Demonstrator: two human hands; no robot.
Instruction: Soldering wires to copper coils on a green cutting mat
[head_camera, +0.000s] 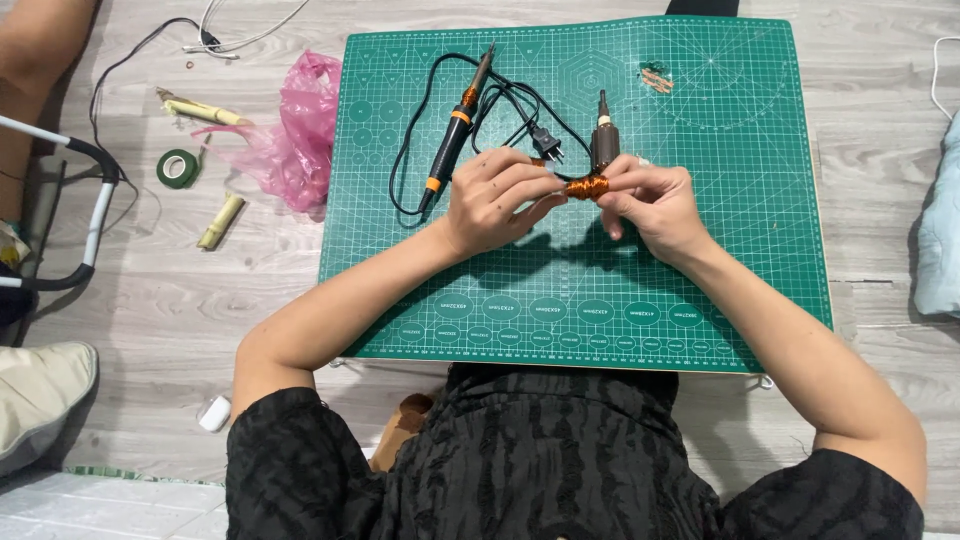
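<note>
Head view: your left hand (492, 198) and right hand (650, 205) are both pinched shut on the copper wire coil (588, 187), one per end, held steady just above the green cutting mat (700, 250), with the soldering iron (455, 125) parked clear behind.

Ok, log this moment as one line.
left hand: pinches copper coil | right hand: pinches coil | soldering iron: lying on green mat

Copper coil (588, 187) between both hands, over green mat (700, 250)
</note>
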